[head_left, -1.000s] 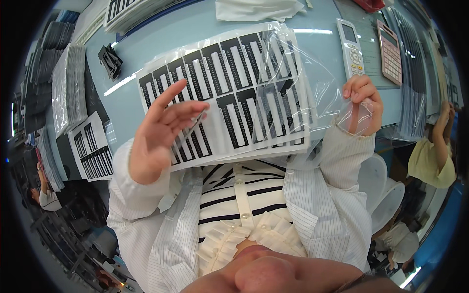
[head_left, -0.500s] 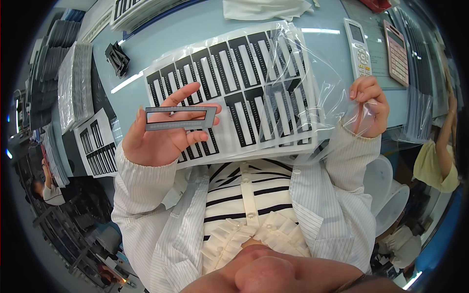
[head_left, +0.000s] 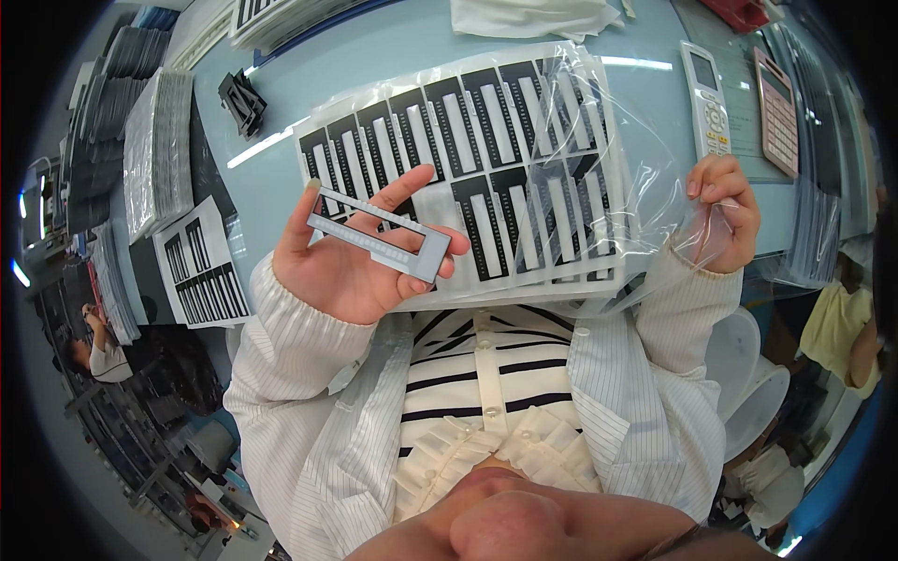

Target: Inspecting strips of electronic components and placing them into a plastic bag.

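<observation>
A thin rectangular frame-shaped panel (head_left: 432, 253), grey and glossy with a long cut-out window, spans my left hand (head_left: 339, 278). Its ends rest between the thumb and the fingertips, and the palm faces up. Beneath it on the table lies a sheet of black frame-shaped stickers (head_left: 433, 208), with one blank white patch among the rows. Clear plastic film (head_left: 655, 192) covers the right part of that sheet. The film's right edge is pinched in the closed fingers of my right hand (head_left: 730, 217).
Several small black frames (head_left: 243, 103) lie in a pile at the far left. Wrapped stacks (head_left: 159, 154) and another sticker sheet (head_left: 201, 266) are on the left. At the far right stand a white remote control (head_left: 706, 98) and a pink calculator (head_left: 776, 112). White cloth (head_left: 533, 17) lies at the back.
My left hand has moved slightly right and tilted the panel, so its right end now points down and its face catches more light. My right hand still pinches the film.
</observation>
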### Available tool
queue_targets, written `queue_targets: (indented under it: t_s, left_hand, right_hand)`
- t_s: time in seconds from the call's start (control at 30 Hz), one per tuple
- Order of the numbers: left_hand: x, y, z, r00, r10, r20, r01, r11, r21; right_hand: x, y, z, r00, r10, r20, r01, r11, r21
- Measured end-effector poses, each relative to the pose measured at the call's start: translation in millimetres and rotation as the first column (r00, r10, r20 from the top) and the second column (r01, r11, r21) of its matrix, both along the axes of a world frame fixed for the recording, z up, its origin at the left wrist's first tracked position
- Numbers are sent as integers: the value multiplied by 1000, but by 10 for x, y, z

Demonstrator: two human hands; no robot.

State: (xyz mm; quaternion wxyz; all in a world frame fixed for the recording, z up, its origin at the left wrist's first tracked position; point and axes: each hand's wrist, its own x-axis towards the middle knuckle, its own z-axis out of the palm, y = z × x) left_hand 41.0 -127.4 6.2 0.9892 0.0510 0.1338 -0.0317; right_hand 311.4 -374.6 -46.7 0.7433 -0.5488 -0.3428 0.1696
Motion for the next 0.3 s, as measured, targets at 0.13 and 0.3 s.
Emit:
queue_targets:
  t_s: [0.13,0.3]
  left_hand:
    - [-6,-1,-14,999,-10,30,10,1000,13]
    - [-25,22,-22,995,-85,43,78,985,153]
  right_hand:
    - [-10,-4,21,1000,5,-4,-5,1000,-3]
    - [-8,8,-4,999,43,5,-43,999,9]
